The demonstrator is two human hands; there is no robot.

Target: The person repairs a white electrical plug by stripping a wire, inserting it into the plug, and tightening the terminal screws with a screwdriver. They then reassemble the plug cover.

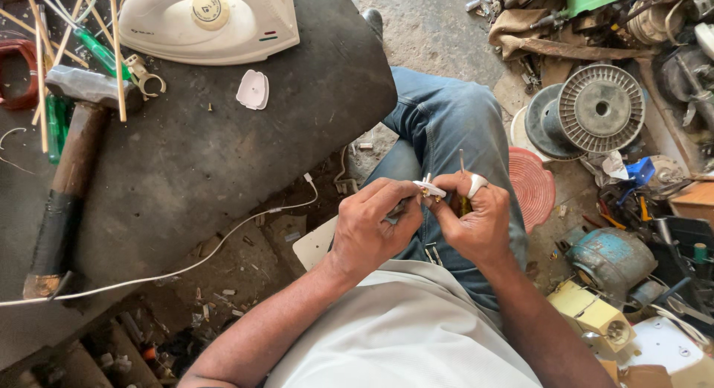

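White plastic and small brass-coloured metal parts made up the plug piece (429, 188) you held over your lap, pinched between the fingertips of your left hand (368, 228) and your right hand (476, 220), both sets of fingers closed tight around it. It looked light, stiff and easy to drop, with small parts that could slip loose, so a grip on the plastic body rather than the metal bits seemed the safer hold. Your right hand also clamped one thin screwdriver (462, 181), its shaft pointing up past your knuckles, and wore one pale ring (476, 184) on a finger. From the head view you had one white clothes iron (210, 22) lying on the dark workbench (223, 157), one small white plastic cover (253, 89) just below it, one hammer (71, 146) with a wooden handle to the left, and one white cord (223, 247) trailing off the bench edge. To your right on the floor sat one grey wire spool (601, 108) and one pink round disc (532, 186) amid scrap.
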